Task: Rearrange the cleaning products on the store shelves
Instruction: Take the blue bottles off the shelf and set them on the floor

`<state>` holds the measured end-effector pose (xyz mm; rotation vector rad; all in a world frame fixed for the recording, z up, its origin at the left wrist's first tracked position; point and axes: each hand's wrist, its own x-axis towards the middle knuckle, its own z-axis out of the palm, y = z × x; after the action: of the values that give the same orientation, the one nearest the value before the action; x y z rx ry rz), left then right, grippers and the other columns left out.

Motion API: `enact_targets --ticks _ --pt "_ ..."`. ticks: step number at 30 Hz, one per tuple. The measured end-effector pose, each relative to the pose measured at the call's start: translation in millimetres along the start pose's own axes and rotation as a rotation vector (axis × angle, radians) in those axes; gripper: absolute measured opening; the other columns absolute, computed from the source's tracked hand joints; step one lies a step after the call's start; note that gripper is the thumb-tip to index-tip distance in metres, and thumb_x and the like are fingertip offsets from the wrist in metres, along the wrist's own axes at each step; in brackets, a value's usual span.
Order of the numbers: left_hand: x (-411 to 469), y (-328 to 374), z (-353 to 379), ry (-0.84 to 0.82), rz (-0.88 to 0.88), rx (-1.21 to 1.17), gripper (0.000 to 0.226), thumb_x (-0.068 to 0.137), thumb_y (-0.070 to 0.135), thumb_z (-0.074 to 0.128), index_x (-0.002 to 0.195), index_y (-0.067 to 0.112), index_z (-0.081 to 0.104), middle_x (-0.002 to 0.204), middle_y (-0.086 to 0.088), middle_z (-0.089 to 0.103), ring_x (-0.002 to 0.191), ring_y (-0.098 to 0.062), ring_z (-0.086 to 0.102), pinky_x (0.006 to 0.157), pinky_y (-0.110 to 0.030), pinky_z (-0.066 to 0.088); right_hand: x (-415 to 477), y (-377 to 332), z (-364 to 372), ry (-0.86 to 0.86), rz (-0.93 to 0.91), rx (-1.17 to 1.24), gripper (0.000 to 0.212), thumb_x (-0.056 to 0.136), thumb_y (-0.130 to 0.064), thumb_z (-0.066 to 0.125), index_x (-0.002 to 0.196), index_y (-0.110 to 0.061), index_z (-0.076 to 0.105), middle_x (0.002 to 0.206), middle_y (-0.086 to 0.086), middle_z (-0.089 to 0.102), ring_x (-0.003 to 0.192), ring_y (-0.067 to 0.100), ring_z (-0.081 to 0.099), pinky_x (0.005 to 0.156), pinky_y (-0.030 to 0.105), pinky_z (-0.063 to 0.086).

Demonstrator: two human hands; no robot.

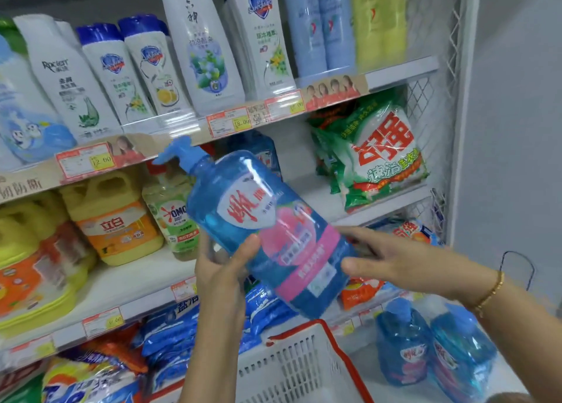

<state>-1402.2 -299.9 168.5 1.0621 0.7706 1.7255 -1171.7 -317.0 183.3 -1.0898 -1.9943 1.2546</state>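
**Two hands hold a blue pump bottle before store shelves**

A person holds a large clear blue bottle (264,229) in both hands, in the air in front of the middle shelf (127,281) and above a white basket (304,360) with a red rim. The bottle is tilted: its blue pump (179,153) points up and to the left, and its base points down and to the right. A red, white and pink label faces the camera.

The left hand (222,269) grips the bottle's lower left side. Its thumb lies across the front, and its fingers wrap behind, mostly hidden. The right hand (404,265) clasps the lower right side. Its thumb presses on the front by the pink label, and its fingers, fairly straight, reach round the back edge. A gold bracelet (489,293) circles the right wrist.

White shampoo bottles (146,65) stand in a row on the top shelf. On the middle shelf, a yellow jug (118,214) stands to the left of the held bottle, and a green and white bag (374,156) leans at the far right. At the lower right, two more blue bottles (401,342) stand side by side. Blue packets (170,335) lie on the lowest shelf, to the left of the basket.
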Motion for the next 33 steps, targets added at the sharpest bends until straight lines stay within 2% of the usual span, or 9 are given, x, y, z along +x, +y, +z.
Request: enact_targets --ticks 5,8,10,13,16,19,22,25,33 --pt "22 10 9 -0.126 0.208 0.386 0.104 0.040 0.027 0.090 0.134 0.034 0.046 0.113 0.009 0.070 0.100 -0.012 0.069 0.076 -0.034 0.059 43 6 9 0.228 -0.039 -0.117 0.053 0.073 -0.042 0.077 0.120 -0.040 0.053 0.112 -0.023 0.065 0.105 -0.007 0.059 0.094 0.021 0.048" --pt "44 12 24 -0.269 0.277 0.602 0.095 0.045 0.020 0.096 0.120 0.050 0.045 0.115 0.023 0.065 0.105 0.004 0.062 0.077 -0.013 0.053 65 6 2 0.527 -0.070 -0.207 0.049 0.056 -0.030 0.090 0.093 -0.038 0.059 0.090 -0.025 0.064 0.085 -0.014 0.058 0.070 0.003 0.045" --pt "64 12 33 -0.373 0.326 0.696 0.094 0.049 0.013 0.093 0.119 0.052 0.044 0.121 0.026 0.059 0.110 0.009 0.057 0.081 -0.008 0.047 82 14 3 0.678 -0.107 -0.126 0.048 0.052 -0.020 0.092 0.079 -0.037 0.056 0.079 -0.028 0.060 0.077 -0.021 0.055 0.064 0.001 0.043" --pt "99 6 44 -0.532 0.378 0.820 0.096 0.054 0.012 0.092 0.118 0.061 0.040 0.121 0.037 0.052 0.114 0.012 0.051 0.088 -0.005 0.040 107 32 0 0.818 -0.072 0.139 0.042 0.058 -0.005 0.087 0.083 -0.027 0.060 0.081 -0.015 0.068 0.081 -0.008 0.064 0.068 0.012 0.050" --pt "125 -8 51 -0.670 0.393 0.970 0.089 0.059 0.022 0.091 0.125 0.051 0.038 0.121 0.039 0.048 0.114 0.012 0.050 0.091 -0.008 0.040 115 48 -10 0.851 -0.027 0.389 0.030 0.068 -0.002 0.081 0.091 -0.015 0.067 0.086 -0.004 0.074 0.085 0.009 0.069 0.062 0.018 0.053" --pt "143 -27 48 -0.727 0.373 1.091 0.094 0.060 0.032 0.090 0.126 0.062 0.029 0.124 0.030 0.051 0.118 0.006 0.049 0.099 -0.019 0.041 113 58 -13 0.805 0.022 0.471 0.026 0.072 -0.004 0.078 0.094 -0.015 0.068 0.083 -0.005 0.075 0.079 0.005 0.070 0.057 0.016 0.052" --pt "157 -36 48 -0.712 0.344 1.085 0.097 0.059 0.028 0.090 0.121 0.069 0.028 0.122 0.035 0.050 0.117 0.012 0.046 0.095 -0.005 0.035 123 64 -18 0.814 0.048 0.511 0.026 0.074 -0.006 0.077 0.096 -0.018 0.069 0.086 -0.008 0.075 0.082 0.005 0.070 0.075 0.026 0.056" --pt "182 -39 55 -0.691 0.307 1.070 0.097 0.057 0.021 0.091 0.118 0.067 0.031 0.118 0.037 0.050 0.113 0.021 0.044 0.088 0.000 0.034 139 64 -29 0.823 0.036 0.515 0.024 0.076 -0.008 0.076 0.097 -0.015 0.070 0.089 -0.008 0.075 0.085 0.004 0.069 0.079 0.021 0.054" --pt "240 -69 56 -0.713 0.151 0.987 0.095 0.050 0.024 0.092 0.116 0.065 0.039 0.124 0.035 0.051 0.119 0.007 0.049 0.103 -0.024 0.043 181 79 -53 0.841 0.013 0.554 0.022 0.072 -0.004 0.078 0.091 -0.012 0.072 0.086 -0.003 0.076 0.086 0.011 0.071 0.078 0.022 0.055"
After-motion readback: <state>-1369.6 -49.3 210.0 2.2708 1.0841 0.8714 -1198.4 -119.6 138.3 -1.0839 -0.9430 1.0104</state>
